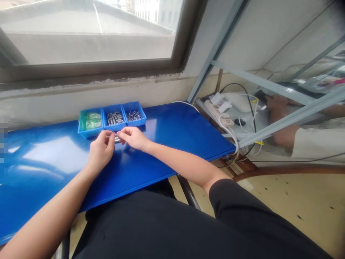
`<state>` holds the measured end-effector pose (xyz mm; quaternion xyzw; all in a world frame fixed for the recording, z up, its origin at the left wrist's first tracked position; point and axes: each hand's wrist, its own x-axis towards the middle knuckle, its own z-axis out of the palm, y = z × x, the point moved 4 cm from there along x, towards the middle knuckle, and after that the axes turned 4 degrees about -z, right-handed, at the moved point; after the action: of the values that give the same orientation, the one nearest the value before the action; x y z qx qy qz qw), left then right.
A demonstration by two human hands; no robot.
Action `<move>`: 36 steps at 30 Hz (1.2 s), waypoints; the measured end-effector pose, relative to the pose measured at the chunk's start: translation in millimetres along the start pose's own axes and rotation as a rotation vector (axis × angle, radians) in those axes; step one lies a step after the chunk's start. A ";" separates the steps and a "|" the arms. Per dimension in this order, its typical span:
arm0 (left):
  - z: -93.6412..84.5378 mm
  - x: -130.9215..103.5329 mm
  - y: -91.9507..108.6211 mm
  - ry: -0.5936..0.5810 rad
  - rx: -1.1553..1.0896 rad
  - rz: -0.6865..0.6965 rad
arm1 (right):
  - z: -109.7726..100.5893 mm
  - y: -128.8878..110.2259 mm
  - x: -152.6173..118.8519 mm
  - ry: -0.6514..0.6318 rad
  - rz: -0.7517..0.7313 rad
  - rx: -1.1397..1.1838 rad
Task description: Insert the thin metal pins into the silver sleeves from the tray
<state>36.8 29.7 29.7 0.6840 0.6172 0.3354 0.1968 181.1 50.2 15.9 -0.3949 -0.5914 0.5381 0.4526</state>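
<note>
Between my two hands, just above the blue table (129, 169), is a small shiny metal cylinder (117, 139). My left hand (102, 148) is closed around its left end, with thumb and fingers bent. From the other side my right hand (133, 137) pinches the right end, thumb and forefinger together. Fingers hide much of the metal part. Right behind my hands stand three joined blue bins. The left bin (91, 133) holds a green plastic bag (91, 120), the middle bin (115, 127) short metal cylinders (114, 118), and the right bin (144, 118) thin metal pins (134, 115).
A window (107, 66) and wall lie behind the table. To the right, a grey metal frame (258, 82) rises near a power strip (219, 111) and tangled cables (234, 138). Beyond it, another person's arm (281, 127) rests over a grey surface.
</note>
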 end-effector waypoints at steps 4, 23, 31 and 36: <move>0.4 -1.6 2.0 -0.010 -0.031 0.003 | -0.1 -1.8 -0.1 0.013 -0.015 0.024; 2.6 0.0 -3.7 0.029 -0.040 0.050 | 0.1 3.4 1.6 0.010 -0.082 0.007; 6.0 -1.2 -4.1 0.034 -0.041 0.077 | -2.6 5.2 0.2 0.041 -0.150 -0.031; 6.3 -1.8 -4.4 0.029 -0.070 0.072 | -3.5 4.8 0.1 0.049 -0.132 -0.027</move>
<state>38.1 29.6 22.0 0.6934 0.5830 0.3736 0.1994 184.3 51.8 11.2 -0.3743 -0.6119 0.4893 0.4961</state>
